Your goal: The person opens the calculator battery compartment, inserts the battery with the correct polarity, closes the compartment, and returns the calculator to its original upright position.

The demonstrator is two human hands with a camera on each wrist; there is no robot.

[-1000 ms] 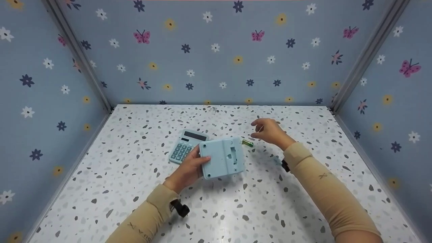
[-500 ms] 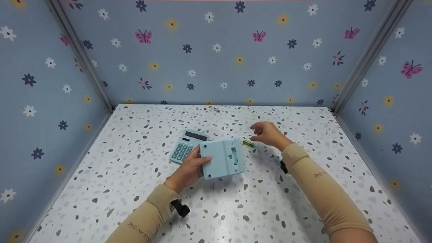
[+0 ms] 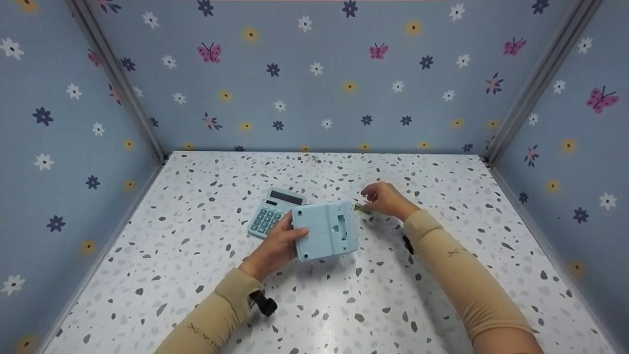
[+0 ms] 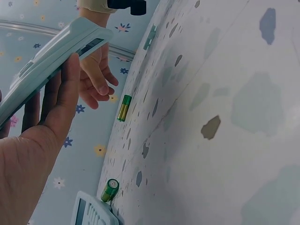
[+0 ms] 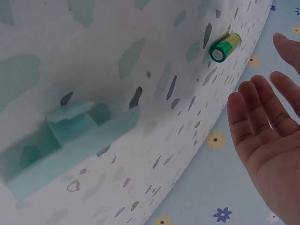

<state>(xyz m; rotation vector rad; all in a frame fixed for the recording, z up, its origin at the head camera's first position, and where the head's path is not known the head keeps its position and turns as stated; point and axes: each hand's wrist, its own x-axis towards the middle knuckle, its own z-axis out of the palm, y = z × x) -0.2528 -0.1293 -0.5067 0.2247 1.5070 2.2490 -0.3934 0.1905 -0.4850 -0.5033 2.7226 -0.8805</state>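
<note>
Calculator (image 3: 317, 241) (smooth, squarish) is gripped by the left hand (image 3: 276, 243), right hand (image 3: 387, 199) relaxed.

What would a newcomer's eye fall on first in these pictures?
Probably the blue device, likely a calculator, held with its back showing in the left hand. Next, the green battery on the speckled table near the right hand. Then perhaps the patterned wall behind.

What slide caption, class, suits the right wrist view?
Empty right grip near green-gold cylindrical battery; pale-teal plastic cover on speckled white table.
</note>
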